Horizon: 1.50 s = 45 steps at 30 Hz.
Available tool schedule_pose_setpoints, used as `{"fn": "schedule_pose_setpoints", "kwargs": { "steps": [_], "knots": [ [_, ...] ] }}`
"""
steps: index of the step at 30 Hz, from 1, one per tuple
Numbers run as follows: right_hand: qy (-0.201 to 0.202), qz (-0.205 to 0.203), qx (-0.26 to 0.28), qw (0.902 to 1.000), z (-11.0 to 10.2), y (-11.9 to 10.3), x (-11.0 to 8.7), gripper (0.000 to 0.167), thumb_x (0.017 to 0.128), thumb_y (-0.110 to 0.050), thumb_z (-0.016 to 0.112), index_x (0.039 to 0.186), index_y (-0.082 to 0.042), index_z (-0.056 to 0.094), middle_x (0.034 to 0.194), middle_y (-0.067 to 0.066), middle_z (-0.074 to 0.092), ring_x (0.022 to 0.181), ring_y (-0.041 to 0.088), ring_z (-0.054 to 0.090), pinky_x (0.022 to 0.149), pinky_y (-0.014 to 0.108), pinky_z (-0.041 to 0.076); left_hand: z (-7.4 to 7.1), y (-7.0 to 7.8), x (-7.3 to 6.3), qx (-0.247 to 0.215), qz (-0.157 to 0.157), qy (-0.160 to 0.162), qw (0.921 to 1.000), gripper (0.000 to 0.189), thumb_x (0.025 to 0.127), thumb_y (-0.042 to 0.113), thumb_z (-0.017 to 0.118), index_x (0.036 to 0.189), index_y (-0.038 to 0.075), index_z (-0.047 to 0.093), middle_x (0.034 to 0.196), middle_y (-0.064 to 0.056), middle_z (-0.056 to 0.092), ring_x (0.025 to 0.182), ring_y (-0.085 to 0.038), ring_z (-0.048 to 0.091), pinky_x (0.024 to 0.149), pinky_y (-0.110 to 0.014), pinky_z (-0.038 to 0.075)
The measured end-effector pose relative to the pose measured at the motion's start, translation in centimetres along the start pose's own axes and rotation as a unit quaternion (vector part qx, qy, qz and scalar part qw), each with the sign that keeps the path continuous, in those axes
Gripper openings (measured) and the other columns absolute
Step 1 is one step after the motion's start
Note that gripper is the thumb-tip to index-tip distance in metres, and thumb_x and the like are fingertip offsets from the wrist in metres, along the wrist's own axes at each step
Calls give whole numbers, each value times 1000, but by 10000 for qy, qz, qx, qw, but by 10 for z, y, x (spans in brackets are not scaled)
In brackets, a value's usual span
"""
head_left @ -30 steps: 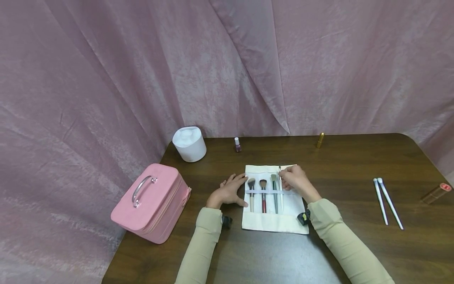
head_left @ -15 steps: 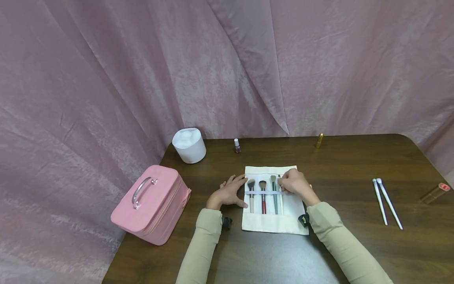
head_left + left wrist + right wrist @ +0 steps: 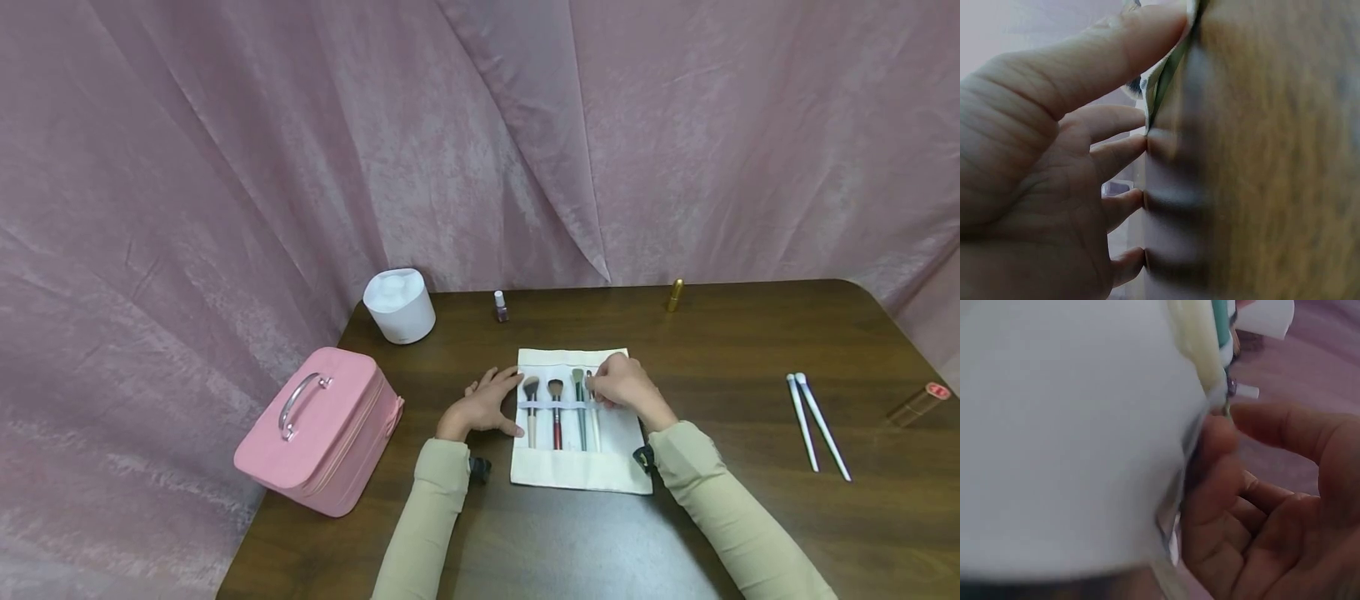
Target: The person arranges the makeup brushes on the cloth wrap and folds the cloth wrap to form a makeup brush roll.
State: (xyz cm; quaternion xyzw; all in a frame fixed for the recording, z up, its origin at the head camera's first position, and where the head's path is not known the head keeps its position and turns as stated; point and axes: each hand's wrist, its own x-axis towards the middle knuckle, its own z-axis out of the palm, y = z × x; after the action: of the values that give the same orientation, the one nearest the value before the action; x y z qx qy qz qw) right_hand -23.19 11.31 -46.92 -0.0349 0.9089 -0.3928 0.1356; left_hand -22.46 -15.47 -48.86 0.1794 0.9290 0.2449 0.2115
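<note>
The brush roll (image 3: pixel 577 472) lies unrolled on the table (image 3: pixel 742 333). The left hand (image 3: pixel 483 408) rests at its left edge, fingers straight and spread wide, thumb touching the cloth. The right hand (image 3: pixel 622 385) pinches the upper part of the rightmost brush (image 3: pixel 596 432), located on the roll, just right of the green brush (image 3: pixel 582 425).
</note>
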Motion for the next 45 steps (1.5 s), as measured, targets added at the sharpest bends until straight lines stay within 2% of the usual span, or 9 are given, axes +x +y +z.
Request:
{"fn": "schedule_pose_setpoints", "kwargs": {
  "steps": [4, 9, 16, 24, 30, 32, 35, 39, 45],
  "knots": [
    [-135, -47, 47, 9999, -15, -1, 0, 29, 96, -20, 63, 84, 5, 72, 65, 8, 64, 57, 16, 55, 53, 29, 44, 1, 1, 0, 20, -12, -34, 10000, 97, 81, 26, 88, 159, 13, 33, 168, -3, 19, 154, -35, 6, 117, -63, 11],
    [-25, -169, 353, 9992, -36, 1, -1, 33, 101, -21, 59, 105, 10, 69, 80, 17, 69, 68, 25, 63, 59, 33, 50, 0, 0, 1, 25, -20, -14, 10000, 96, 81, 26, 88, 159, 12, 34, 167, -3, 19, 154, -34, 6, 117, -63, 11],
    [564, -452, 934, 9930, -53, 22, -7, 31, 102, -14, 55, 111, 14, 66, 87, 20, 70, 73, 26, 67, 65, 32, 56, 1, 1, 0, 31, -22, -16, 10000, 96, 81, 27, 88, 159, 12, 34, 168, -4, 19, 154, -35, 6, 117, -63, 11],
    [1260, -560, 930, 9861, -76, 64, -23, 32, 104, -15, 54, 111, 13, 66, 92, 21, 71, 76, 23, 69, 66, 30, 58, 1, 0, 0, 80, -157, -5, 9998, 95, 81, 25, 88, 159, 12, 35, 168, -4, 18, 154, -34, 6, 117, -63, 10],
    [1805, -429, 355, 9820, -100, 98, -40, 25, 100, -14, 60, 106, 9, 69, 88, 20, 73, 70, 17, 69, 60, 30, 55, 1, 2, 1, 94, -122, 8, 9999, 95, 81, 25, 88, 159, 12, 35, 168, -4, 18, 153, -35, 6, 117, -63, 10],
    [2002, -430, -2, 9788, -108, 108, -45, 23, 97, -14, 64, 103, 7, 70, 86, 18, 73, 71, 21, 67, 63, 33, 51, 0, 3, 1, 61, -103, 40, 9999, 95, 80, 25, 89, 158, 11, 36, 167, -5, 19, 153, -35, 7, 116, -64, 11],
    [2163, -419, -524, 9740, -119, 121, -54, 22, 93, -12, 69, 102, 8, 69, 86, 21, 72, 78, 37, 66, 70, 48, 48, -1, 4, 0, 69, -138, 35, 9999, 96, 80, 26, 89, 158, 12, 36, 167, -4, 20, 153, -35, 7, 116, -64, 11],
    [2017, -309, -1106, 9727, -130, 131, -68, 25, 90, -7, 68, 106, 12, 65, 96, 30, 69, 90, 53, 61, 73, 61, 44, -1, 4, 0, 129, -147, 6, 9998, 96, 80, 26, 89, 158, 13, 36, 167, -4, 20, 153, -35, 7, 116, -63, 11],
    [1818, -238, -1966, 9632, -142, 144, -77, 18, 82, -1, 63, 95, 11, 59, 86, 32, 61, 74, 56, 58, 55, 60, 44, 0, 5, 0, 143, -135, 10, 9998, 96, 80, 26, 89, 158, 12, 35, 167, -4, 20, 153, -35, 7, 116, -63, 11]
  ]
}}
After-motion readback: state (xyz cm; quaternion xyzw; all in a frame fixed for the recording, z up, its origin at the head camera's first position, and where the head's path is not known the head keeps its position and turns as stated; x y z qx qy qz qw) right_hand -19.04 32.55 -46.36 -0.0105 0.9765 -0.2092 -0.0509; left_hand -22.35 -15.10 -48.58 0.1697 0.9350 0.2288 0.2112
